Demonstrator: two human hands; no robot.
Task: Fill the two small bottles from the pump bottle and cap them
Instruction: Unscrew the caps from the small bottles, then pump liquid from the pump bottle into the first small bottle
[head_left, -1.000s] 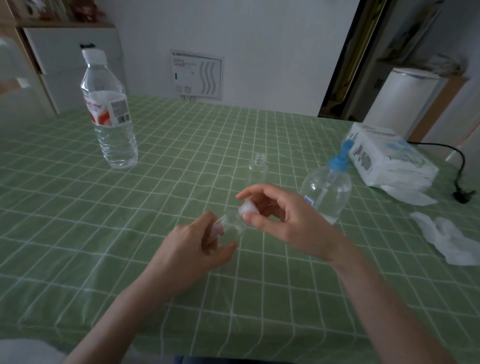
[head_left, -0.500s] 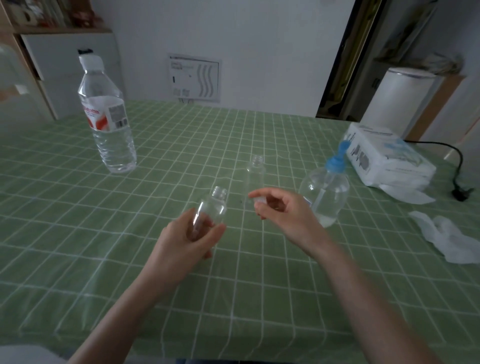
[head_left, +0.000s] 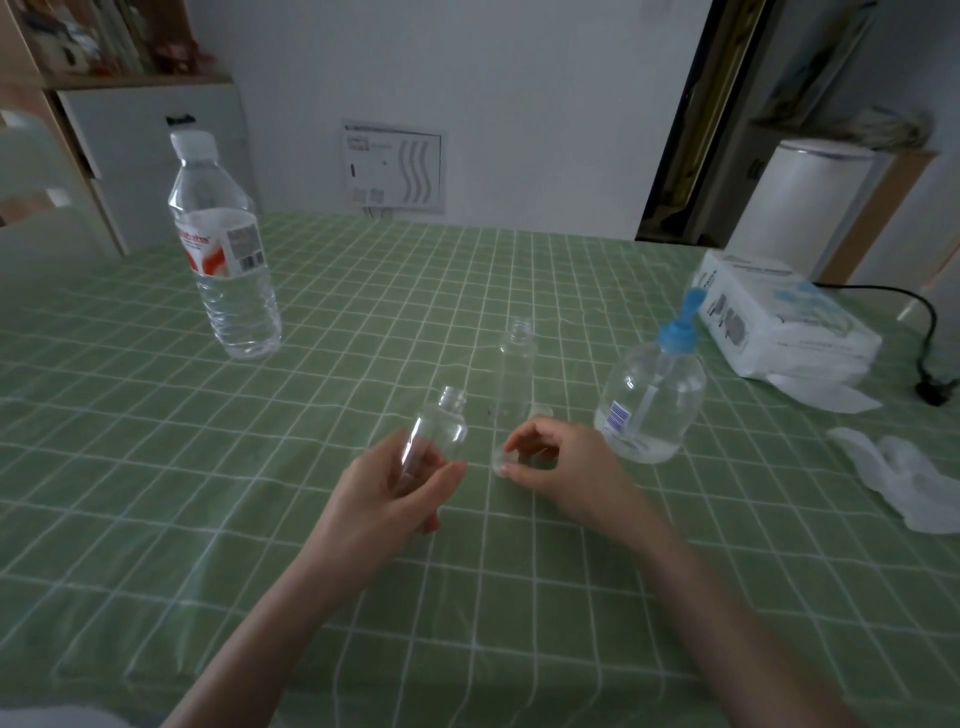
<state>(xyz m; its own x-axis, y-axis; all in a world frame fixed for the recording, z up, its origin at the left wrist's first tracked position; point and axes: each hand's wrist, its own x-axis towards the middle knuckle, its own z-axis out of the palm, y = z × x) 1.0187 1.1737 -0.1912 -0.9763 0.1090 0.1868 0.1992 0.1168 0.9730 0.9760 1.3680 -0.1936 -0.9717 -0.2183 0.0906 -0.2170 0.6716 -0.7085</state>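
My left hand (head_left: 387, 491) grips a small clear bottle (head_left: 439, 434), uncapped and tilted slightly right, just above the table. A second small clear bottle (head_left: 514, 374) stands uncapped on the green checked tablecloth (head_left: 311, 426) behind my right hand. My right hand (head_left: 561, 467) is low at the table and pinches a small clear cap (head_left: 505, 461) between thumb and forefinger. Another clear cap (head_left: 543, 410) lies by the standing bottle's base. The round pump bottle (head_left: 652, 400) with a blue pump head stands to the right, a little clear liquid at its bottom.
A large water bottle (head_left: 223, 260) stands at the back left. A white tissue pack (head_left: 779, 317) lies at the back right, with a black cable (head_left: 924, 332) beyond it. Crumpled white tissue (head_left: 904, 478) sits near the right edge.
My right hand took the cap off the bottle in my left hand and lowered it to the table. My left hand turned the bottle upright.
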